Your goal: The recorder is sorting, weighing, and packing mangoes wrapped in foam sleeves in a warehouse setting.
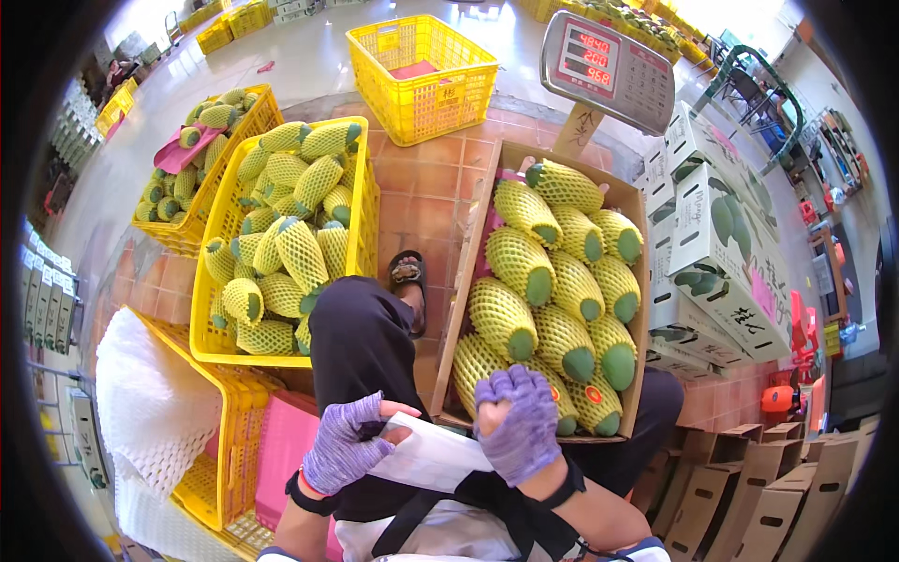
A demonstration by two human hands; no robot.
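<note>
My left hand, in a purple fingerless glove, grips a white paper strip above my lap. The strip's far end passes behind my right hand, gloved the same way. That hand is over the near end of an open cardboard box, fingers bent down at the fruit; its fingertips are hidden, so I cannot tell whether it holds anything. Green mangoes in yellow foam nets fill the box in rows. A netted mango near the front bears a round orange sticker, and another sticker shows partly beside my right hand.
A scale display stands behind the box. Netted mangoes fill a yellow crate at left; another crate is beyond it. A yellow crate stands ahead. Printed cartons are stacked right. White foam netting drapes a crate near left.
</note>
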